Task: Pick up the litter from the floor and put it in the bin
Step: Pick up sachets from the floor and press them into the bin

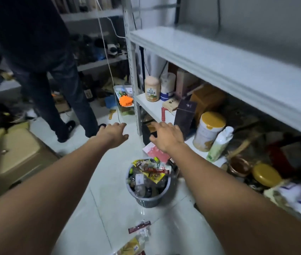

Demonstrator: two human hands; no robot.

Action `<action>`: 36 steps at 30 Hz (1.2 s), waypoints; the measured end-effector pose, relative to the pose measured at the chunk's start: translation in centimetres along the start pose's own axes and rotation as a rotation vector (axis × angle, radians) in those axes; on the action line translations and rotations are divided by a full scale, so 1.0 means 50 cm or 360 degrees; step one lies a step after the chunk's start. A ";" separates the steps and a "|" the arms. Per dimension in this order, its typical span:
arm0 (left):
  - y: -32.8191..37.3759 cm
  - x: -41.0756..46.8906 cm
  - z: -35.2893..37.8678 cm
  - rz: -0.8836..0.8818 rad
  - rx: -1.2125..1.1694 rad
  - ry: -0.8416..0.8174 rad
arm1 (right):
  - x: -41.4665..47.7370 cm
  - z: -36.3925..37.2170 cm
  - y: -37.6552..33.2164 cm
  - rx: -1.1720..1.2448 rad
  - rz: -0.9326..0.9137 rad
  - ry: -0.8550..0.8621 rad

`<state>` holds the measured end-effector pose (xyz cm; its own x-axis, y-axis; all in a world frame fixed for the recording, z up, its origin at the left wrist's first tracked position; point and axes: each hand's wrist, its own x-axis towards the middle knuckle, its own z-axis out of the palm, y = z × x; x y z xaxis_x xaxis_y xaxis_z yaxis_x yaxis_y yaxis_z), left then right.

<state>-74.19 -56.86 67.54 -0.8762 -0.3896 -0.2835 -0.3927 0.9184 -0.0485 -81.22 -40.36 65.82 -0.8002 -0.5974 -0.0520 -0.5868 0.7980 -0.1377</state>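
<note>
Litter (pixel 139 227), seemingly snack wrappers, lay on the floor (pixel 109 199) at bottom centre, no nearer one hand than the other, the red one lengthwise across the frame. Above stood the full bin (pixel 146 203). Higher, left hand (pixel 114 134) and right hand (pixel 166 138) hovered spread and empty, well past the wrappers.

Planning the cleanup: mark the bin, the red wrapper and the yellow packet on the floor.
bin (pixel 146 202): head view, grey front wall.
red wrapper (pixel 138 227): head view, its middle.
yellow packet (pixel 131 246): head view, yellow face.

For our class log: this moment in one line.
left hand open, empty | right hand open, empty | bin heaped | wrappers on floor
</note>
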 end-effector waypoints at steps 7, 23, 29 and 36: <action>0.035 -0.266 -0.292 -0.0068 -0.0121 0.0049 | -0.194 -0.336 -0.041 0.0074 0.0048 -0.0008; 0.095 -0.718 -0.328 0.0010 -0.0240 0.0205 | -0.673 -0.452 -0.093 -0.0029 0.0178 0.0120; 0.120 -0.816 -0.291 -0.0031 -0.0310 0.0196 | -0.760 -0.460 -0.074 -0.0068 0.0179 0.0128; 0.212 -0.902 -0.218 -0.0059 -0.0324 0.0201 | -0.878 -0.438 0.001 -0.0098 0.0100 0.0103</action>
<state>-41.88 -30.30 90.25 -0.8830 -0.4403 -0.1626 -0.4625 0.8754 0.1407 -48.82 -12.35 89.78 -0.8407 -0.5414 0.0060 -0.5403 0.8381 -0.0752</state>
